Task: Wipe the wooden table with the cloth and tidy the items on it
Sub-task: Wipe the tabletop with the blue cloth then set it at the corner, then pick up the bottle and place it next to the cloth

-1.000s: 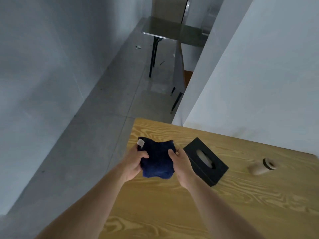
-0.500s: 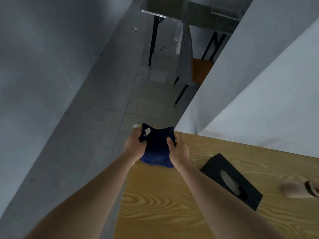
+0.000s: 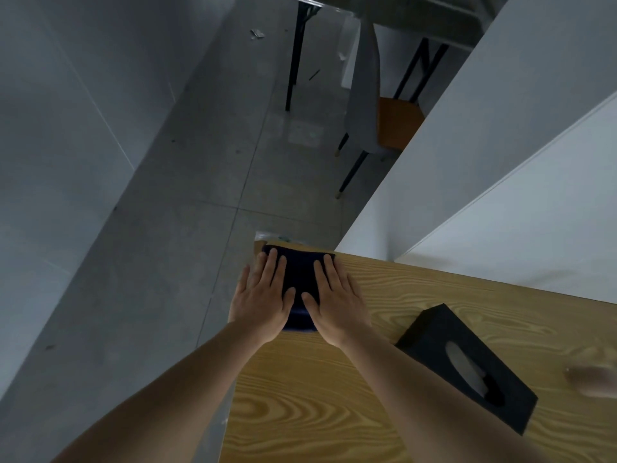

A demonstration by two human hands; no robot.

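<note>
- We see the cloth (image 3: pixel 300 279) at the table's (image 3: pixel 384 329) far left corner.
- Left hand (image 3: pixel 262 299) and right hand (image 3: pixel 335 305) lie flat on it, fingers spread, side by side.
- Tissue box (image 3: pixel 467 365) sits to our right.

Bare office-like room, grey concrete floor (image 3: pixel 173 228), white partitions (image 3: pixel 500 135), wooden table (image 3: pixel 334 396)

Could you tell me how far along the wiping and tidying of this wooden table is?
Early on. Done: the dark blue cloth lies flat at the table's far left corner. In hand: the left hand and right hand press on it, palms down, ready for a stroke. Left: the rest of the surface, plus tidying the black tissue box and the blurred object at the right edge.
</note>
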